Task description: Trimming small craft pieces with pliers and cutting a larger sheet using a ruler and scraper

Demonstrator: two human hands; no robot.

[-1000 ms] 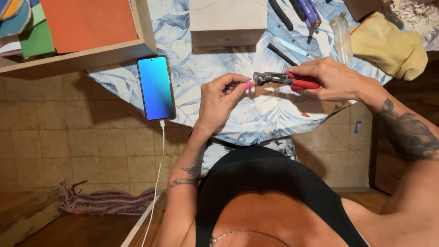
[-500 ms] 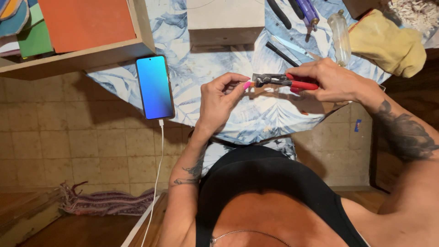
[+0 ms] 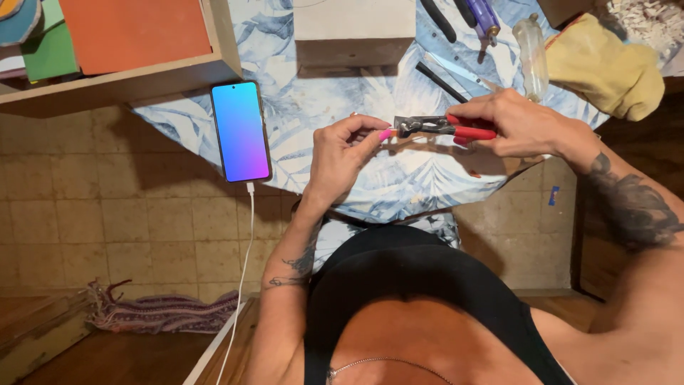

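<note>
Since the earlier views little had changed: both hands stayed joined over the table edge, the pliers shifted only slightly.

Left hand (image 3: 345, 153): fingers curled, fingertips pinched narrowly on a small pink piece (image 3: 385, 134) at the plier nose. Right hand (image 3: 516, 122): closed around the red-handled metal pliers (image 3: 436, 127), dark steel head pointing left, level, above the cloth. Whether the pliers actually gripped the pink piece could not be told.

Table covering: white cloth with pale blue leaf print (image 3: 313, 107), smooth, draped over the edge.

Left of the hands: slim rectangular smartphone (image 3: 241, 131), glossy screen shading blue to violet, flat on the cloth, with a white charging cable (image 3: 242, 271) hanging to the floor.

Beyond the hands: pale rectangular block (image 3: 354, 28), dark underneath; black-handled tools (image 3: 438, 21); clear plastic bottle (image 3: 531, 53) lying down; crumpled yellow cloth (image 3: 609, 64), soft.

Far left: wooden tray (image 3: 135, 78) holding orange and green flat sheets.

Below: beige square floor tiles (image 3: 107, 214); striped fringed woven rug (image 3: 164, 314).
</note>
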